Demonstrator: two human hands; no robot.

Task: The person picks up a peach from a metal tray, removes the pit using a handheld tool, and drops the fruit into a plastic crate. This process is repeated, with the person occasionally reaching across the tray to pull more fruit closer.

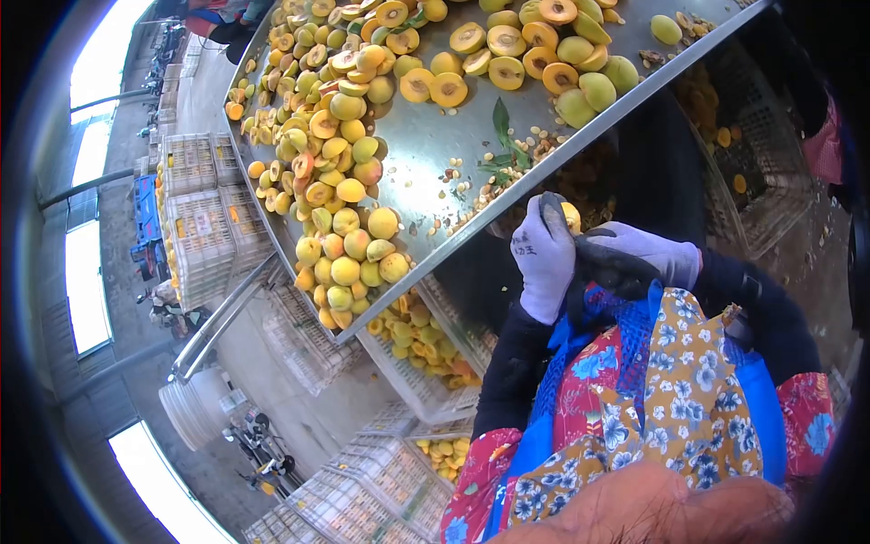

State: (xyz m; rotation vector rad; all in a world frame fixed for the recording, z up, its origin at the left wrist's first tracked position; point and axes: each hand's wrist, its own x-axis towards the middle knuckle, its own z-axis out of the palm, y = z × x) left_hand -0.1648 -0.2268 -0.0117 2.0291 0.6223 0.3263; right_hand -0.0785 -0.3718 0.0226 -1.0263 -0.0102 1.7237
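Note:
My left hand (545,257), in a pale purple glove with dark fingertips, is closed around a yellow peach (571,218), of which only a small part shows. My right hand (648,257), gloved alike, presses against it from the other side with curled fingers. Both hands meet in front of my chest, just off the near edge of a metal table (426,181). Cut peach halves (506,41) lie cut side up near that edge, beside whole greenish peaches (596,91). Dark glove palms hide whatever else may be between my fingers.
A large heap of peaches (344,163) covers the table's left side. Leaves (503,131) and pale kernels lie near the rim. Below stand a crate of peaches (408,363) and a crate (757,163) at right. Stacked crates (195,218) and a white bucket (199,408) stand left.

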